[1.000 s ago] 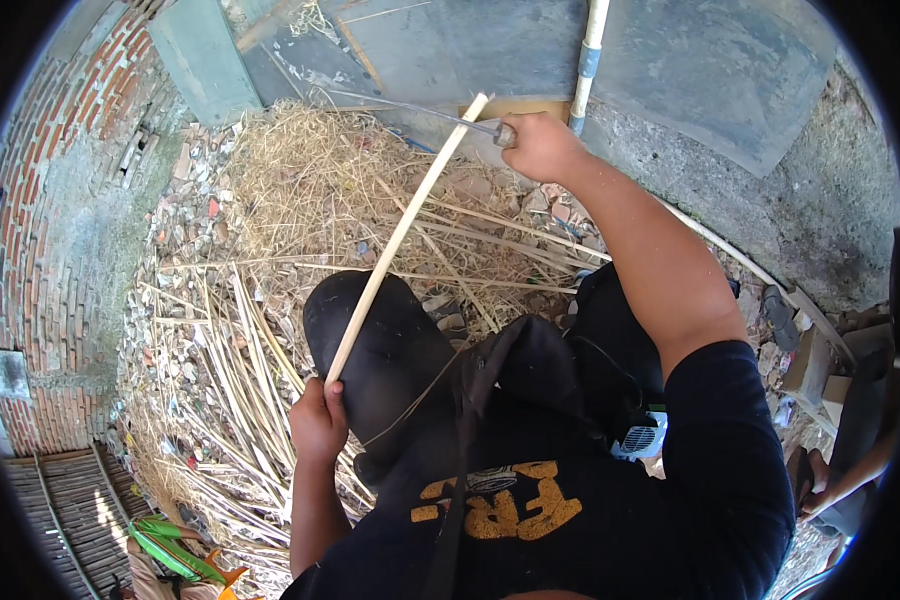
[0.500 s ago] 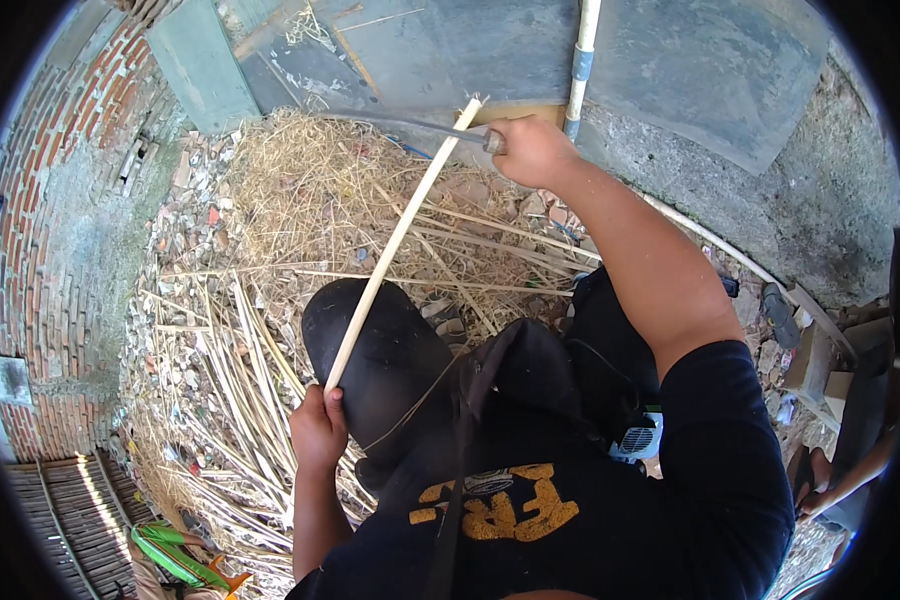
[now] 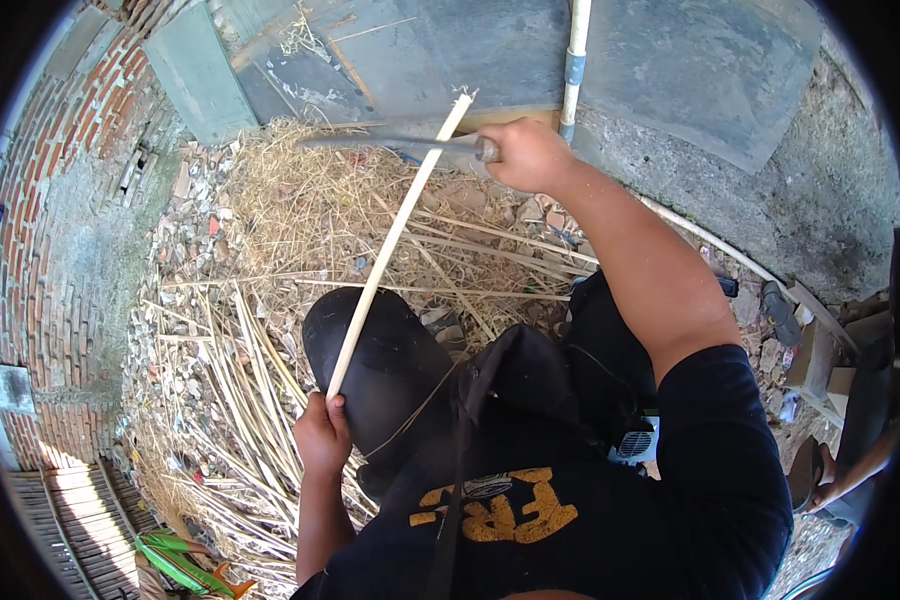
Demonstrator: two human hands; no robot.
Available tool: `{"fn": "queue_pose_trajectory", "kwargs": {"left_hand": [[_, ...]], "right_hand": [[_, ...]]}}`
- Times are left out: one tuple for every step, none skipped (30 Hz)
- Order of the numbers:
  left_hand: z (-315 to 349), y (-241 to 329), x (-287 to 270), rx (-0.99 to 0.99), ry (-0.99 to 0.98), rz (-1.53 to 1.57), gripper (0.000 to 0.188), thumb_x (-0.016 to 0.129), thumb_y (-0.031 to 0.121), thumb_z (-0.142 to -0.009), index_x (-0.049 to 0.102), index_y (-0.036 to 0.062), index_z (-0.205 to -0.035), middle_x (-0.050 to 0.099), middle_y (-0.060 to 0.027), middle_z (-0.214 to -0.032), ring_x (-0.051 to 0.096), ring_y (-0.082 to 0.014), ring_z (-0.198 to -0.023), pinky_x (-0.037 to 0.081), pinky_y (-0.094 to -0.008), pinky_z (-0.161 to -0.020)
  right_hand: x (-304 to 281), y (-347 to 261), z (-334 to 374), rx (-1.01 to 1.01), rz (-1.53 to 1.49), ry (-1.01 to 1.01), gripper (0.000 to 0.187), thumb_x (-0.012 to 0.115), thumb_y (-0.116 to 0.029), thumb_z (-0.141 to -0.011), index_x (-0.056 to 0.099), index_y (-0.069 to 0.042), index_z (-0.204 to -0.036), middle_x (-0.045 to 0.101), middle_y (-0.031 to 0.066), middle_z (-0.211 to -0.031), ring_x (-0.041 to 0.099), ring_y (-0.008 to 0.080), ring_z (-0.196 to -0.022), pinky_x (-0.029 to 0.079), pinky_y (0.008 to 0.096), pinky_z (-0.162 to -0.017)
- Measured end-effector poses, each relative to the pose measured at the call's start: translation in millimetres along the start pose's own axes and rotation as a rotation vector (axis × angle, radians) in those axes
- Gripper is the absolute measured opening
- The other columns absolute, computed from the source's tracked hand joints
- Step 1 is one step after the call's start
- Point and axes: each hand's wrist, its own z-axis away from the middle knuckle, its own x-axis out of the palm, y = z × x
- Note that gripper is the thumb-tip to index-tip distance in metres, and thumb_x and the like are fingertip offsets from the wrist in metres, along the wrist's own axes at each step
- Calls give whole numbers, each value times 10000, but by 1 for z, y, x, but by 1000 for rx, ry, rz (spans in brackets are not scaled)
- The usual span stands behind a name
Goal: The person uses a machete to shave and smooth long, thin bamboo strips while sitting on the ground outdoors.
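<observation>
My left hand (image 3: 323, 434) is closed round the near end of a long pale bamboo strip (image 3: 384, 251), thumb along its side. The strip slants up and away past my dark-clad left knee, and its far tip is frayed. In my closed right hand (image 3: 528, 156) is the handle of a machete (image 3: 380, 140), whose long grey blade points left. Near the far end of the strip the blade lies across it; whether it bites into the strip I cannot tell.
Dry shavings (image 3: 300, 200) heap up ahead over rubble. Many split strips (image 3: 255, 390) lie at left, and a few more stretch across the ground ahead. Grey panels (image 3: 450, 55) and a white pipe (image 3: 576, 60) stand beyond. Another person's hand (image 3: 825, 490) shows at far right.
The machete blade has swung so that its tip sits nearer to me, and my right hand has shifted slightly left. The strip's far end has also moved a little left.
</observation>
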Motion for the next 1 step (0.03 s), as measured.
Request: {"fn": "queue_pose_trajectory", "kwargs": {"left_hand": [[-1,2,0,2,0,4,313,582,293,-1000,503,53,-814,570,-221,-600,588,-460,-572,443,-517,-521]], "right_hand": [[2,-6,-1,-52,24,-30,523,685,-148,-758,641,-111,-1278,725,191,-982,705,344,-919,570,428,-845]]}}
